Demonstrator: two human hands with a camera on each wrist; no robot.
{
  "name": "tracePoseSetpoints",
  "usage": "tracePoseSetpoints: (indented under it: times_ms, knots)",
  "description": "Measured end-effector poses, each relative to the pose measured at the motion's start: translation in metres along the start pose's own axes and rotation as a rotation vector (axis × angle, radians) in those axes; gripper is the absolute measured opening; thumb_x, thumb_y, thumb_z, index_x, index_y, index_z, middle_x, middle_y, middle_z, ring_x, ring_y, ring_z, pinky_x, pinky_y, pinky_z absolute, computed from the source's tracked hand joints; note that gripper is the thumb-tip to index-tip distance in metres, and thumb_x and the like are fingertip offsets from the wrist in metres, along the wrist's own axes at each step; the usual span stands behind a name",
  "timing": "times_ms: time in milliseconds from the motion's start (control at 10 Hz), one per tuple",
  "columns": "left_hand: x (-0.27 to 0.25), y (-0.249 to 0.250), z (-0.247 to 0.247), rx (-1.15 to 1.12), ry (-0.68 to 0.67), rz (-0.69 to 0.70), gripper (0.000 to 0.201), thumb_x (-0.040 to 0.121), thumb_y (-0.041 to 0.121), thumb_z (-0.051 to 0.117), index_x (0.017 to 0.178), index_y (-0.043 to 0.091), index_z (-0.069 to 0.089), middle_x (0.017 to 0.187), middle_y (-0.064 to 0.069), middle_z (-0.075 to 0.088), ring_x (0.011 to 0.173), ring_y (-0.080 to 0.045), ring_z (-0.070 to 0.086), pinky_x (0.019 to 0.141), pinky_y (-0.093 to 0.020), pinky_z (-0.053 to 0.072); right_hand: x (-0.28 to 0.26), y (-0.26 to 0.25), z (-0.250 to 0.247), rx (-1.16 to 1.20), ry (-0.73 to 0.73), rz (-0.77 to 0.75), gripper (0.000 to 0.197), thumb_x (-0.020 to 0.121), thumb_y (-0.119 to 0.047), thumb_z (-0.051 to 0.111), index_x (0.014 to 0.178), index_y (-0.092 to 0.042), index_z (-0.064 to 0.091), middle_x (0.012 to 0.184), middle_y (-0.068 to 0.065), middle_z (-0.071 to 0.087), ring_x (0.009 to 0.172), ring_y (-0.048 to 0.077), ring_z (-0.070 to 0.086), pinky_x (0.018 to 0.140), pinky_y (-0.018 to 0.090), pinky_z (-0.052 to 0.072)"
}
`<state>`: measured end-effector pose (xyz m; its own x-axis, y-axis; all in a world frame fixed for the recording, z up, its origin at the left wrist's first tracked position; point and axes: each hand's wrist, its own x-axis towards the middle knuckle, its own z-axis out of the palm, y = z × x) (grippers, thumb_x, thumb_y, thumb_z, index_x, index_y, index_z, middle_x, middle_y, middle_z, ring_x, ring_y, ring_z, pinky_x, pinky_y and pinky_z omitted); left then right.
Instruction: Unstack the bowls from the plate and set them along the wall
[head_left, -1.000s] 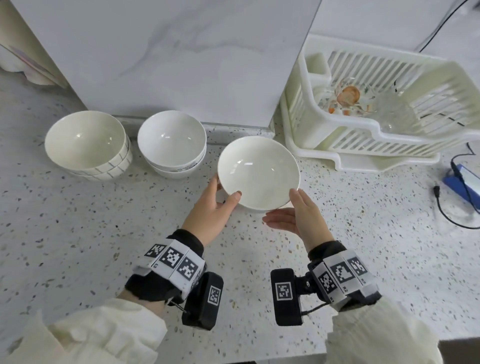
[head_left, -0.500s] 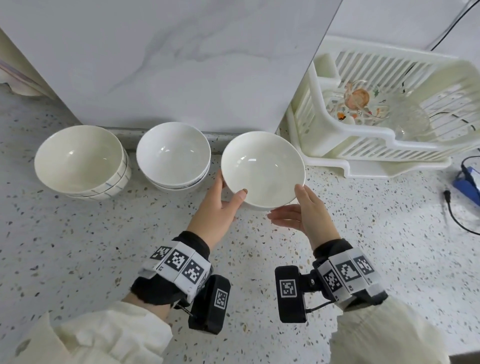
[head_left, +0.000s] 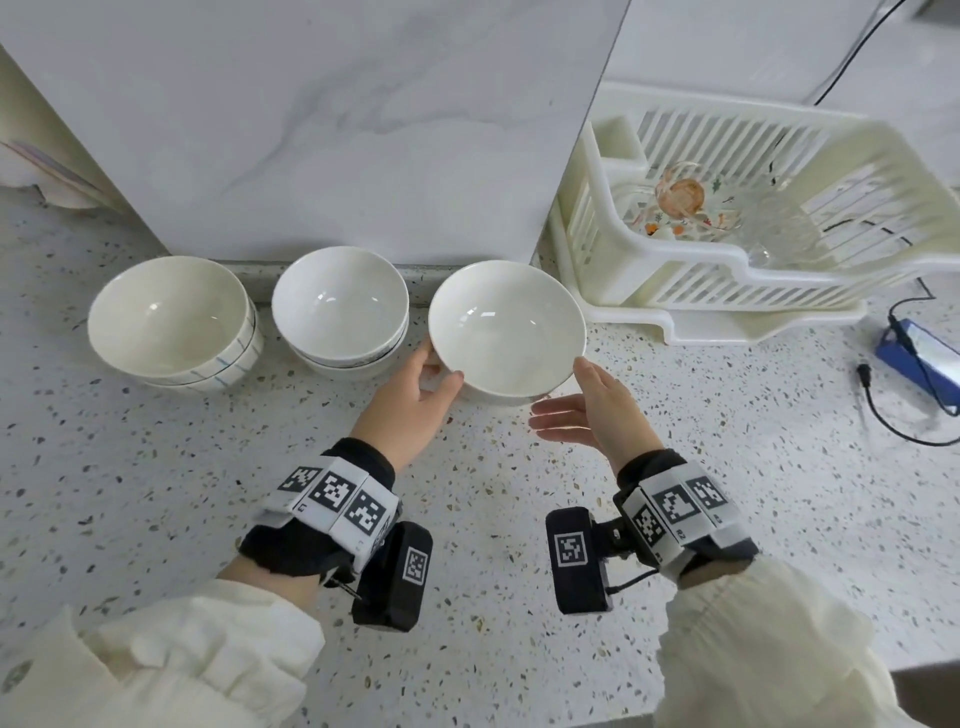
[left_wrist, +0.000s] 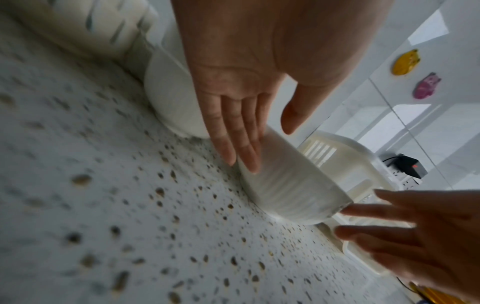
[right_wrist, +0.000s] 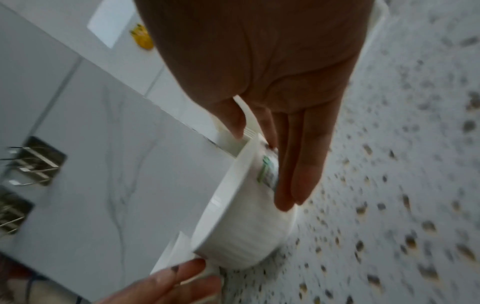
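Counter: speckled terrazzo counter (head_left: 156, 493), pale.
Wall: grey-veined marble panel (head_left: 337, 119) at 12 o'clock.
Tiles: glossy white wall tiles (left_wrist: 428, 115); two metal socket plates (right_wrist: 39, 162).

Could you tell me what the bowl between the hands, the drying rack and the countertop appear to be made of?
Bowl: probably glazed ceramic or porcelain; glossy white with sharp highlights and a faintly ribbed outer wall.
Drying rack: looks like moulded plastic; cream, slatted, dull sheen.
Countertop: seemingly terrazzo or speckled composite stone; pale with dark and tan flecks, smooth finish.

Kitchen: terrazzo counter (head_left: 156, 493), dish rack (head_left: 727, 270)
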<state>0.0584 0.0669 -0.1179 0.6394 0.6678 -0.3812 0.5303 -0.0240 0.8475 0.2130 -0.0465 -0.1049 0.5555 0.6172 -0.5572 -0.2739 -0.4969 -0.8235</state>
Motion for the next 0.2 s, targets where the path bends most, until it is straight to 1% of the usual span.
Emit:
tracePoseSetpoints:
  times_ms: [100,200]
  knots:
    - [-0.016,0.004,-0.01,0.077,0.01,-0.004,0.037,0.092,0.028,0.041,0.127,0.017,0.047,0.116,-0.001,0.064,0.105,-0.016,0.061,0.098,-0.04,0.046,-0.014,-0.009,-0.01,-0.158,-0.02,-0.04,0.041,0.097,-0.025,0.034,0.135,-0.01,0.039,0.087,0.014,0.065,0.071,0.025,0.065,0.07,0.032,0.056]
    - [-0.04,0.0,-0.015,0.075,0.041,-0.014,0.026,0.092,0.022,0.041,0.113,0.02,0.057,0.1,0.006,0.067,0.098,-0.011,0.063,0.092,-0.031,0.046,-0.045,-0.024,-0.024,-0.31,-0.021,-0.136,0.035,0.094,-0.019,0.04,0.127,-0.01,0.051,0.088,0.006,0.065,0.072,0.018,0.064,0.074,0.028,0.053]
